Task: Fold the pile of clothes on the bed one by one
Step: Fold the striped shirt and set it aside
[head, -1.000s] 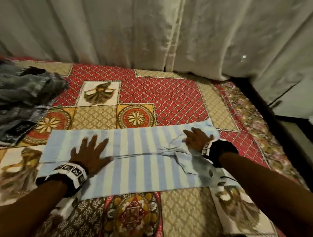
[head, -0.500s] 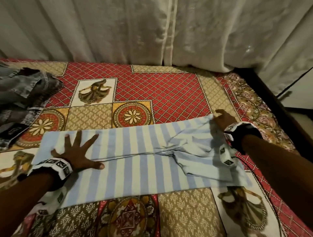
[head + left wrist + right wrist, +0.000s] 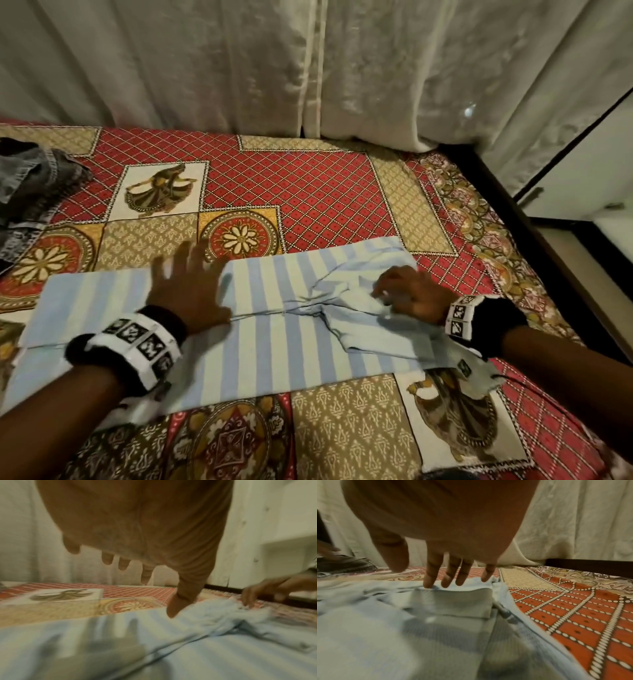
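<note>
A blue and white striped shirt point(image 3: 274, 329) lies flat across the bed, folded into a long band, with a sleeve and collar bunched near its right end point(image 3: 349, 305). My left hand point(image 3: 186, 284) hovers just above the shirt's middle with fingers spread; the left wrist view shows its shadow on the striped shirt point(image 3: 188, 655) and only the thumb near the fabric. My right hand point(image 3: 407, 291) has straight fingertips point(image 3: 447, 580) touching the folded sleeve edge of the shirt point(image 3: 453, 601). A pile of dark grey clothes point(image 3: 30, 185) sits at the far left.
The bed carries a patterned red, gold and cream bedsheet point(image 3: 308, 205). White curtains point(image 3: 308, 68) hang along the far side. The bed's dark wooden edge point(image 3: 534, 233) runs down the right, with a white surface point(image 3: 599, 171) beyond it.
My left hand lifted off the shirt's left part and moved right toward the middle. My right hand came back from the shirt's far right corner onto the bunched sleeve.
</note>
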